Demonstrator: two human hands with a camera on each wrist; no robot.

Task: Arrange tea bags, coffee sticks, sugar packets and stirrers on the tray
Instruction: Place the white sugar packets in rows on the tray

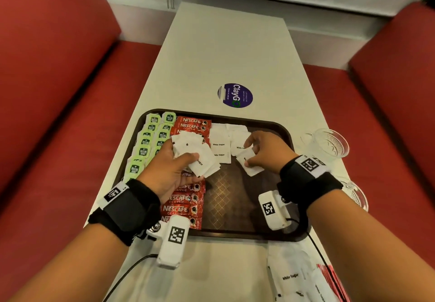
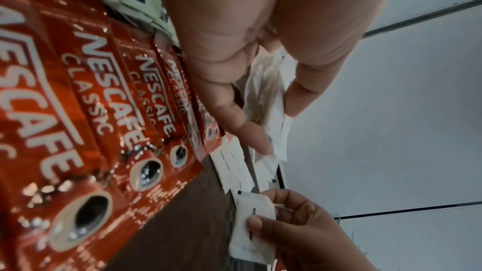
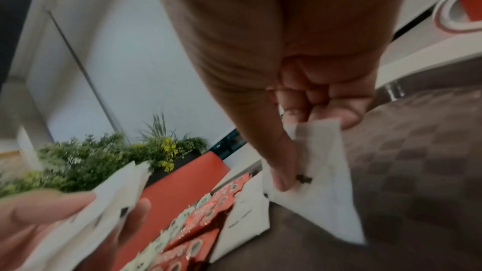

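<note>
One sugar packet (image 1: 250,163) sits pinched in the right hand (image 1: 266,152), low over the bare brown floor of the tray (image 1: 235,198), ready to join the sugar rows (image 1: 220,147) just beyond that grip. The left hand (image 1: 174,170) grips a fanned bunch of spare packets (image 1: 197,154), held above the coffee sticks (image 1: 182,204). Left of that grip, two green columns of tea bags (image 1: 147,145) look finished, and the red coffee column too. Sugar looks partway done. No stirrers are visible on the tray. More sugar (image 1: 290,277) waits on the tabletop (image 1: 223,50) nearer the person, glasses (image 1: 329,143) out right.
</note>
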